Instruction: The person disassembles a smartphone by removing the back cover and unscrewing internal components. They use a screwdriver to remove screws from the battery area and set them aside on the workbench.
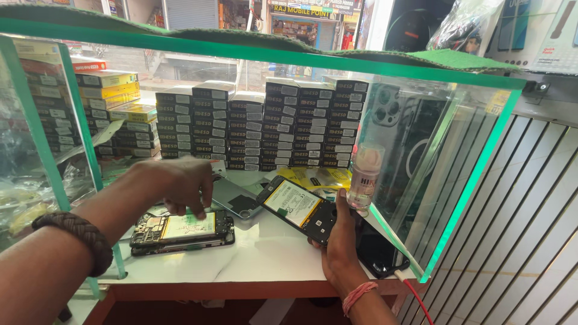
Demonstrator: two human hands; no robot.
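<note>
My left hand (180, 180), with a braided band on its wrist, reaches over an opened phone (180, 232) lying back-up on the white counter (265, 259); its fingertips press on the pale battery inside. My right hand (340, 241), a red thread around the wrist, holds a second opened phone (299, 208) tilted up off the counter, its battery showing. A removed grey back cover (235, 197) lies between the two phones.
A small clear spray bottle (365, 176) stands to the right of the held phone. Stacks of small dark boxes (265, 129) line the back behind a green-edged glass enclosure (463, 192). A dark phone (376, 253) rests at the counter's right corner beside a red cable (415, 298).
</note>
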